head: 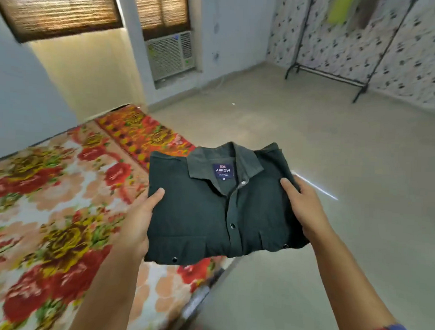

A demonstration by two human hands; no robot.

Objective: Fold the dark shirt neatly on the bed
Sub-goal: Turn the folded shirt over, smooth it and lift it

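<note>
The folded dark green button-up shirt (209, 214) is held above the edge of the floral-sheeted bed (47, 207). The left hand (140, 219) and right hand (302, 206) each grip a side, thumbs on top. Best to keep it level and lower it flat so the folds hold.

Bed (47, 207) blocks left; bare floor (312, 134) leaves right open.

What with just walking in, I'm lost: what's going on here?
A person holds a folded dark shirt in both hands, left hand at its left edge, right hand at its right, thumbs on top. The shirt is buttoned, collar up, held in the air over the edge of the bed, not lying on it.
</note>
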